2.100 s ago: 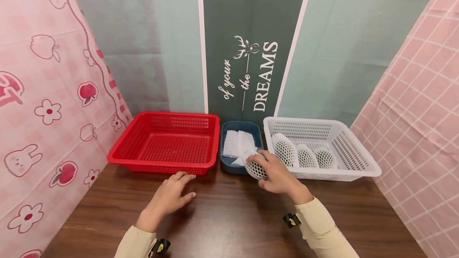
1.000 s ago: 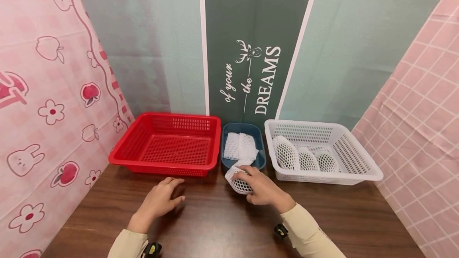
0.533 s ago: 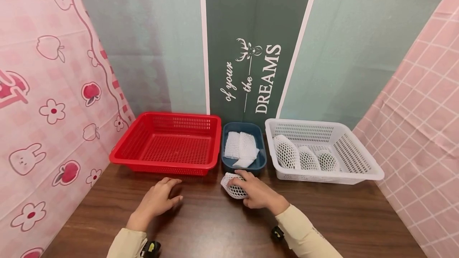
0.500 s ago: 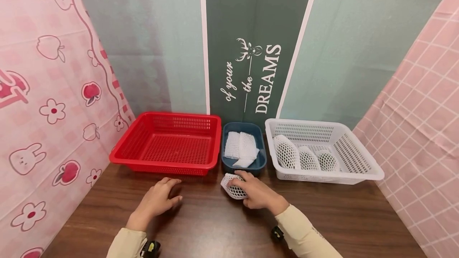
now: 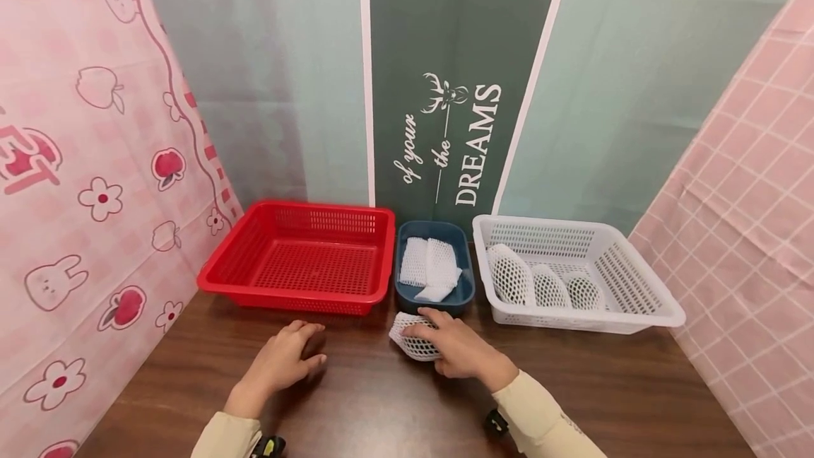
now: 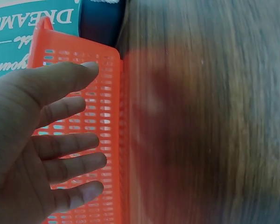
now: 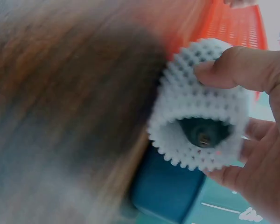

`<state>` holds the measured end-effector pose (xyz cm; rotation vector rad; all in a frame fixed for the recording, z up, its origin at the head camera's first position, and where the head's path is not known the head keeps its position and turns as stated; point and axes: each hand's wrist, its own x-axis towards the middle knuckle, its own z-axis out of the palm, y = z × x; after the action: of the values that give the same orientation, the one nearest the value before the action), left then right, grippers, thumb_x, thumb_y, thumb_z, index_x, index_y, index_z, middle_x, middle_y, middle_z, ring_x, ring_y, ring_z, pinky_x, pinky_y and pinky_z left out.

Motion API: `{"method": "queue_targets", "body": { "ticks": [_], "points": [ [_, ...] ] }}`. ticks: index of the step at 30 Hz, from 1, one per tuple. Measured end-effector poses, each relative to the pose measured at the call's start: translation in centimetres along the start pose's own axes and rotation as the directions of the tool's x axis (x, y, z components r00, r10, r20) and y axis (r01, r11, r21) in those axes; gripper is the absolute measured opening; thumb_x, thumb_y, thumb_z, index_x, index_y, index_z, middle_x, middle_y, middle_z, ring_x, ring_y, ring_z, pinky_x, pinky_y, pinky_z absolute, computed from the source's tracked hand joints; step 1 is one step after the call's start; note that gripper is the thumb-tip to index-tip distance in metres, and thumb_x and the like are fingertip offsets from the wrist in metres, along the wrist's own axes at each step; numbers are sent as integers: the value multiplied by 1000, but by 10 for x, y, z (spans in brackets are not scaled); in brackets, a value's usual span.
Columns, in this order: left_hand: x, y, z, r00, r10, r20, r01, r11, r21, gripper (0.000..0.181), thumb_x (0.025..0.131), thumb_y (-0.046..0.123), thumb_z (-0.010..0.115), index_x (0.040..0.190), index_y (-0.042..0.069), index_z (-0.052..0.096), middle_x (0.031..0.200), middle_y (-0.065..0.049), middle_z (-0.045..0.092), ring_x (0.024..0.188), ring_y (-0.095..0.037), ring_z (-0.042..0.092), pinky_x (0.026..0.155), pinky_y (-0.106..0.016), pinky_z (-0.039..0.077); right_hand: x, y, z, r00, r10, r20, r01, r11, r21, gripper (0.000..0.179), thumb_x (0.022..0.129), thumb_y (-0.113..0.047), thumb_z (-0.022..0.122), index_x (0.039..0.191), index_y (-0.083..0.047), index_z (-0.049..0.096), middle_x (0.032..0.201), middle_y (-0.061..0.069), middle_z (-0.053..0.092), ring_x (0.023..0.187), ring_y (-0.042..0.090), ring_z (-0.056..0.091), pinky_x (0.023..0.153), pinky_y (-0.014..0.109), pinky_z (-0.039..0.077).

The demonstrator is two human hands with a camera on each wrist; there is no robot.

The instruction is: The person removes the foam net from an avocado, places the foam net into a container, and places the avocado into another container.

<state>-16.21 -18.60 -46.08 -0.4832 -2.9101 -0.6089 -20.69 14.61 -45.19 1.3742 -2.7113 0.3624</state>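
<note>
My right hand [image 5: 461, 346] grips a dark green fruit in a white foam net [image 5: 416, 338], just in front of the blue bin [image 5: 467, 297]. Up close in the right wrist view, the thumb presses on the foam net [image 7: 203, 102] while fingers support it from the other side. The net's open end exposes the dark fruit [image 7: 196, 130] and its small brown stem scar. My left hand [image 5: 280, 359] hovers before the red basket [image 5: 292, 300]; its spread, relaxed fingers hold nothing, as the left wrist view confirms.
Inside the blue bin lie white foam nets [image 5: 439, 260]. A white basket [image 5: 636, 320] at the right holds 3 netted dark green fruits [image 5: 511, 278] along its left side. All three containers line the back of the brown wooden table [image 5: 375, 408], before a green curtain [image 5: 305, 90].
The right hand has carried the netted fruit from the blue bin's right front edge leftward and toward me. The left hand has shifted slightly left and nearer me, still holding nothing.
</note>
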Motion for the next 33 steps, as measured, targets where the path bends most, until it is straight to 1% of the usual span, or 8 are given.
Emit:
{"method": "queue_targets", "body": {
  "ticks": [6, 13, 16, 18, 22, 26, 29, 33],
  "points": [
    [-1, 8, -2, 1000, 10, -17, -11, 1000, -9, 43, 74, 22, 77, 111, 5, 64, 101, -9, 59, 94, -30, 58, 72, -49, 48, -5, 1, -13, 999, 24, -34, -25, 1000, -10, 72, 65, -9, 80, 128, -25, 49, 131, 19, 43, 109, 35, 52, 76, 52, 47],
    [-1, 9, 1, 1000, 14, -18, -14, 1000, -2, 43, 74, 23, 77, 111, 6, 64, 101, -9, 59, 94, -30, 58, 71, -49, 48, -8, 5, -7, 996, 8, -92, -9, 1000, -10, 70, 64, -10, 79, 127, -22, 50, 127, 19, 46, 106, 34, 53, 73, 50, 49],
    [-2, 11, 4, 999, 19, -30, -19, 1000, -3, 43, 73, 23, 78, 110, 7, 64, 102, -9, 59, 95, -30, 58, 72, -50, 47, -11, 5, -6, 993, 46, -110, -44, 999, 21, 69, 66, -12, 79, 128, -20, 50, 127, 20, 46, 108, 35, 52, 76, 51, 48],
    [-2, 15, 8, 999, 36, -38, -37, 999, -14, 43, 73, 22, 78, 110, 7, 64, 102, -8, 59, 95, -29, 58, 72, -50, 47, -14, 4, -7, 988, 99, -117, -92, 994, 62, 67, 69, -14, 78, 129, -18, 50, 127, 20, 46, 109, 35, 51, 80, 51, 46],
    [0, 24, 19, 994, 101, -38, -103, 994, -45, 43, 73, 22, 78, 111, 7, 63, 102, -8, 58, 95, -28, 58, 73, -49, 47, -22, 3, -6, 972, 206, -112, -190, 972, 140, 65, 72, -15, 77, 131, -15, 50, 127, 21, 46, 111, 38, 49, 85, 51, 44],
    [7, 32, 27, 987, 150, -53, -153, 986, -66, 42, 74, 23, 76, 111, 7, 63, 103, -7, 58, 96, -27, 58, 74, -47, 47, -27, 4, -5, 968, 225, -115, -205, 966, 158, 63, 72, -15, 76, 130, -11, 50, 126, 23, 46, 111, 40, 48, 85, 51, 44],
    [13, 37, 29, 983, 169, -69, -174, 983, -62, 41, 74, 23, 76, 111, 8, 64, 103, -6, 58, 96, -26, 57, 75, -47, 47, -29, 4, -4, 966, 230, -115, -210, 965, 159, 62, 73, -15, 75, 129, -10, 50, 126, 23, 46, 112, 40, 48, 85, 50, 44],
    [20, 42, 32, 978, 197, -73, -200, 979, -43, 41, 74, 22, 76, 110, 7, 64, 104, -7, 58, 96, -26, 57, 74, -47, 47, -31, 5, -4, 960, 261, -98, -244, 957, 159, 62, 74, -15, 75, 129, -10, 50, 127, 22, 45, 114, 38, 47, 87, 49, 44]
  ]
}}
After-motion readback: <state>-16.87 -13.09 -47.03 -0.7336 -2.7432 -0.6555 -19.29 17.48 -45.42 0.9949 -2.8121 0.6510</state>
